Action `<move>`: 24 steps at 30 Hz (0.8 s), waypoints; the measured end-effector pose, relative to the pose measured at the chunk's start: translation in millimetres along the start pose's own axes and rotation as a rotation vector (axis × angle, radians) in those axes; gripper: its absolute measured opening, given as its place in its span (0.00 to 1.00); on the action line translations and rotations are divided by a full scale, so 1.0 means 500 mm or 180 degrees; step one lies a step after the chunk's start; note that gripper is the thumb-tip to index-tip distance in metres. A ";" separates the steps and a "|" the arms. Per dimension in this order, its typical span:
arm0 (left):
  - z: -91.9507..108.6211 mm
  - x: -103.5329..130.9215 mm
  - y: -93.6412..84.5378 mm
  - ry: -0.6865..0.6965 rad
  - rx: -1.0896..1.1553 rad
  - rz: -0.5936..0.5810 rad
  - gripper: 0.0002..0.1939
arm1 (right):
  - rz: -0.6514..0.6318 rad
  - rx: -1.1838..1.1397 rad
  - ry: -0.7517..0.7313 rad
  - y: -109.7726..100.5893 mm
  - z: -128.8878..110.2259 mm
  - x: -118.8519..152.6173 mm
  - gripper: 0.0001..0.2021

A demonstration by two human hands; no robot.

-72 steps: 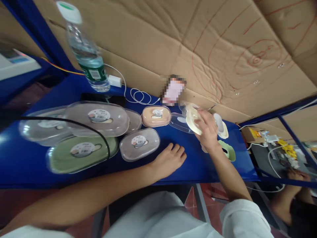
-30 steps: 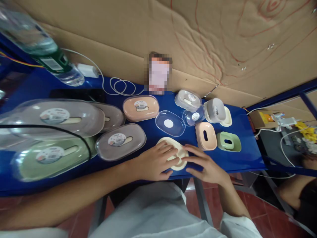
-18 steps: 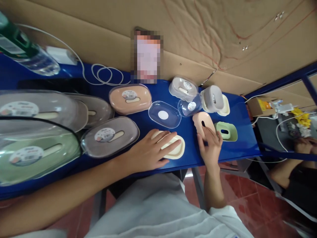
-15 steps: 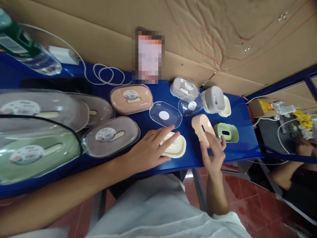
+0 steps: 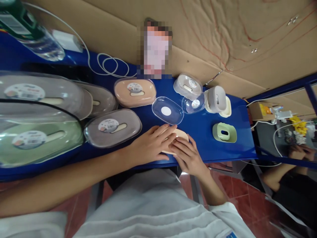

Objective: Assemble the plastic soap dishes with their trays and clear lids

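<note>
Left hand (image 5: 148, 145), right hand (image 5: 188, 157) flat, pressing peach tray (image 5: 182, 135); clear lid (image 5: 167, 110) just behind.

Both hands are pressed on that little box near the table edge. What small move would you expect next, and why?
Probably reaching for the loose clear lid just beyond. The left hand and right hand lie flat on a peach-and-cream soap box that shows no lid, while the peach box behind is already lidded.

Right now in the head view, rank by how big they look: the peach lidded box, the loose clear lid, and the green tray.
1. Peach lidded box
2. Clear lid
3. Green tray

All three lie at about the same depth on the table, so nearness hardly skews this.
</note>
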State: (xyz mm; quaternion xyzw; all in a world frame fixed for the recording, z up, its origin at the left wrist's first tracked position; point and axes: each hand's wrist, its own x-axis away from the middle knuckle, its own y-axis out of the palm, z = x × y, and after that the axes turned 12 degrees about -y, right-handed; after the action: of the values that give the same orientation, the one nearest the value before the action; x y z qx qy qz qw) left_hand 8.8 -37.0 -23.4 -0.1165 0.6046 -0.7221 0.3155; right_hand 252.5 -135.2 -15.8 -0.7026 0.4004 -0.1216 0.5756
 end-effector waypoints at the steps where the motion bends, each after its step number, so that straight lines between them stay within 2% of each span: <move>1: 0.000 0.000 0.000 -0.0038 -0.0023 -0.0007 0.47 | -0.0033 0.0032 0.0012 0.002 0.001 -0.004 0.30; 3: 0.000 0.000 -0.001 -0.0076 -0.0045 -0.0004 0.43 | -0.0019 0.0059 -0.0027 0.001 0.006 -0.006 0.28; 5: 0.001 0.002 -0.004 -0.0036 -0.0017 0.0026 0.38 | 0.0165 0.0060 -0.0168 -0.009 0.021 -0.003 0.25; 7: 0.005 0.003 -0.007 -0.0018 0.0057 0.0062 0.33 | 0.0484 0.0098 -0.0234 -0.030 0.045 -0.006 0.22; 9: 0.008 0.004 -0.011 -0.0050 0.0107 0.0080 0.30 | 0.0649 0.0235 -0.0100 -0.058 0.078 -0.023 0.20; 11: 0.010 0.004 -0.015 -0.0086 0.0092 0.0103 0.28 | 0.0372 0.0411 0.0029 -0.084 0.115 -0.056 0.21; 14: 0.010 0.004 -0.017 -0.0139 0.0001 0.0171 0.26 | -0.0393 0.0425 -0.0136 -0.101 0.166 -0.118 0.20; 16: 0.009 0.003 -0.016 -0.0193 -0.0040 0.0206 0.26 | -0.0548 0.0197 -0.0289 -0.097 0.190 -0.147 0.16; 17: 0.009 0.003 -0.015 -0.0224 -0.0047 0.0210 0.27 | -0.0439 0.0038 -0.0303 -0.092 0.198 -0.154 0.14; 19: 0.008 0.003 -0.014 -0.0295 -0.0039 0.0216 0.27 | 0.0055 -0.0312 -0.0153 -0.084 0.209 -0.153 0.11; 22: 0.007 0.000 -0.015 -0.0398 -0.0058 0.0281 0.27 | 0.1052 -0.1034 0.0498 -0.085 0.218 -0.134 0.07; 24: 0.006 -0.001 -0.019 -0.0407 -0.0141 0.0416 0.26 | 0.1427 -0.1794 0.0998 -0.095 0.225 -0.125 0.08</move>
State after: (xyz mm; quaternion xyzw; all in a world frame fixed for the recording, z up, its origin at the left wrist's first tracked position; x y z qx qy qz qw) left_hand 7.8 -38.6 -13.8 -0.1296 0.6053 -0.6775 0.3973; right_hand 303.1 -10.7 10.9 -0.7010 0.6448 0.0160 0.3043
